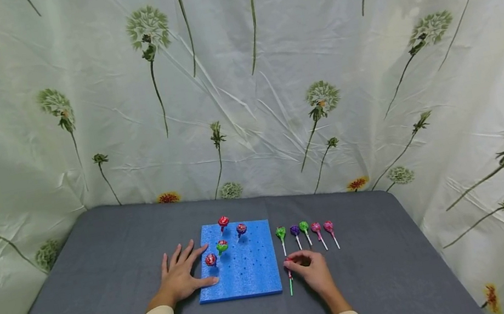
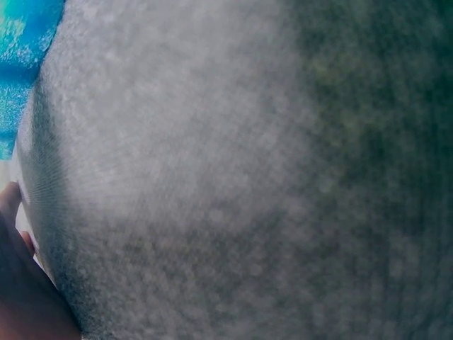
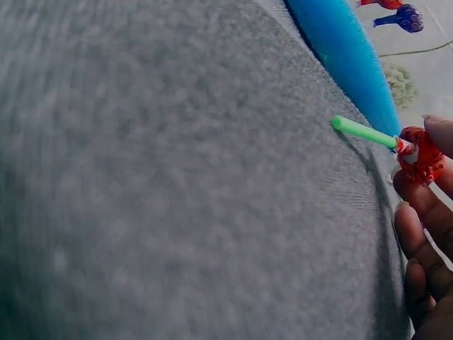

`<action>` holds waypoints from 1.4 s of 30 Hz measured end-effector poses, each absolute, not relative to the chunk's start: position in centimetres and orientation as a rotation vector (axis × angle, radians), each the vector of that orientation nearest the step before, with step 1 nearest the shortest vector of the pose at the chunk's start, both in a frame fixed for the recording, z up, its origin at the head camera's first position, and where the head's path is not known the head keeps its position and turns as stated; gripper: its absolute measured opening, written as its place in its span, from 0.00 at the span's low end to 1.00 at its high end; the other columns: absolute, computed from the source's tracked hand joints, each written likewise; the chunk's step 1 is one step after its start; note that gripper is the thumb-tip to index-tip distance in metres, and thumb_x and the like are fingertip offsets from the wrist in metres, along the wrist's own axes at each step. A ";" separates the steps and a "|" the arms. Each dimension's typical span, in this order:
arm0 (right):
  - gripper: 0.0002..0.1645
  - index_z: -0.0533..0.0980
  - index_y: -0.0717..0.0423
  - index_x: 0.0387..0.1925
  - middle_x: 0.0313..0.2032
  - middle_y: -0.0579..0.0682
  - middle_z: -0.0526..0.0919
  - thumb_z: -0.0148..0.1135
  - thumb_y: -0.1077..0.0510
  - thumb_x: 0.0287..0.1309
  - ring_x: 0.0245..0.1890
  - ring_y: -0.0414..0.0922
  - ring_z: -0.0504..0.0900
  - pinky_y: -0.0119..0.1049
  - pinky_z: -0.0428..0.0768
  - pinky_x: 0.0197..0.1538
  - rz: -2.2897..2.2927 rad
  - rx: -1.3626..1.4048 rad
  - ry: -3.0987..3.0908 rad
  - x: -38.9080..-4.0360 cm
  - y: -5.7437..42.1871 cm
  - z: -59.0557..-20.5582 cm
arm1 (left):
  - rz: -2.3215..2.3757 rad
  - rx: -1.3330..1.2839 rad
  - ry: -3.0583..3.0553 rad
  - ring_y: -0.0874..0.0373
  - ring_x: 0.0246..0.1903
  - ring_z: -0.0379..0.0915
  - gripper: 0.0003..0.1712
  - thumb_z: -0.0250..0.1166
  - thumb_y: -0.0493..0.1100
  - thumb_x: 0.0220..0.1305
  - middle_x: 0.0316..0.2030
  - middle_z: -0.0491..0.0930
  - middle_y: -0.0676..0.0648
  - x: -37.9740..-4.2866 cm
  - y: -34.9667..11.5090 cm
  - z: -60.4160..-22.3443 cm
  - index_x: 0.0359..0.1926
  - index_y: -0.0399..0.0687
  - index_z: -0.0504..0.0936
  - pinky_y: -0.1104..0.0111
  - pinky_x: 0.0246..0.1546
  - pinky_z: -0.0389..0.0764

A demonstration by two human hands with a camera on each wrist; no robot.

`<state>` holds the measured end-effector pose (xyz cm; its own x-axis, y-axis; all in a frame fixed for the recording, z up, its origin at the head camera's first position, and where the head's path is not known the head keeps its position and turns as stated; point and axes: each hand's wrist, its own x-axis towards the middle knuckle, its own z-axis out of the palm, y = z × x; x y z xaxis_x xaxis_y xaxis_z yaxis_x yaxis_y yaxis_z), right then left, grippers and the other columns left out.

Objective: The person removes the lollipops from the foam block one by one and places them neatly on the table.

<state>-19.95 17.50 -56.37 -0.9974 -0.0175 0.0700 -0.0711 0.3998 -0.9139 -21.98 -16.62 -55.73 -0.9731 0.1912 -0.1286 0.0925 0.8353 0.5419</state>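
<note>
My left hand [image 1: 179,277] rests spread at the left edge of a blue foam board [image 1: 258,281], its fingers and thumb reaching onto the near side of the board. In the head view several wrapped lollipops stand upright in the board's left half, among them a red lollipop [image 1: 224,220] at the back and a green-and-red lollipop [image 1: 222,246]. Just right of the board, my right hand [image 1: 316,274] pinches a red-wrapped lollipop [image 3: 420,159] by its head between thumb and fingers. Its green stick [image 3: 364,132] points away from the fingers, close over the cloth.
Right of the board lies a row of several lollipops: a green one [image 1: 281,233], a purple one [image 1: 295,231], another green one and two pink ones. Small holes dot the board. A grey cloth [image 1: 376,269] covers the table, and a flower-printed curtain [image 1: 239,81] hangs behind.
</note>
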 end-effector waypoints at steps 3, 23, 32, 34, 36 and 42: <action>0.11 0.83 0.60 0.35 0.30 0.49 0.83 0.72 0.57 0.52 0.29 0.37 0.75 0.29 0.73 0.33 1.645 0.099 -2.602 -20.1 17.5 -56.6 | 0.827 0.217 2.834 0.31 0.71 0.35 0.58 0.67 0.76 0.41 0.72 0.51 0.34 -22.0 -16.6 -55.7 0.71 0.55 0.64 0.37 0.65 0.25; 0.10 0.84 0.58 0.34 0.28 0.47 0.83 0.73 0.58 0.50 0.27 0.36 0.75 0.28 0.73 0.32 1.527 0.105 -2.618 -20.7 16.9 -56.7 | 0.806 0.205 2.845 0.31 0.71 0.34 0.59 0.66 0.77 0.40 0.73 0.51 0.35 -22.1 -16.8 -56.3 0.71 0.56 0.63 0.37 0.65 0.24; 0.12 0.83 0.60 0.38 0.33 0.52 0.85 0.73 0.60 0.50 0.32 0.37 0.79 0.29 0.78 0.37 1.596 0.146 -2.555 -20.0 17.1 -56.5 | 0.813 0.204 2.841 0.31 0.71 0.34 0.59 0.66 0.78 0.40 0.73 0.50 0.35 -22.0 -16.8 -56.4 0.71 0.55 0.63 0.38 0.65 0.24; 0.12 0.83 0.60 0.38 0.33 0.53 0.85 0.73 0.61 0.50 0.32 0.37 0.80 0.30 0.78 0.37 1.603 0.160 -2.542 -19.8 17.2 -56.4 | 0.815 0.205 2.840 0.31 0.71 0.34 0.59 0.66 0.77 0.41 0.73 0.50 0.35 -22.0 -16.8 -56.4 0.71 0.56 0.63 0.38 0.65 0.24; 0.12 0.83 0.59 0.38 0.34 0.52 0.85 0.73 0.62 0.50 0.32 0.37 0.80 0.30 0.79 0.38 1.596 0.163 -2.541 -19.6 17.2 -56.3 | 0.814 0.207 2.843 0.31 0.71 0.34 0.59 0.67 0.77 0.41 0.73 0.51 0.35 -22.0 -16.8 -56.4 0.71 0.56 0.63 0.37 0.65 0.24; 0.11 0.83 0.57 0.36 0.34 0.48 0.85 0.74 0.61 0.49 0.35 0.39 0.81 0.32 0.79 0.40 1.538 0.124 -2.554 -19.3 17.1 -55.7 | 0.815 0.215 2.849 0.31 0.71 0.34 0.59 0.67 0.77 0.41 0.73 0.51 0.35 -22.0 -16.8 -56.3 0.71 0.56 0.63 0.37 0.65 0.25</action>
<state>-19.33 17.13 -55.73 -0.9841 0.0102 0.1774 -0.1521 0.4684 -0.8703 -22.03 -16.83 -56.35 -0.9751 0.1841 -0.1235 0.0910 0.8404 0.5343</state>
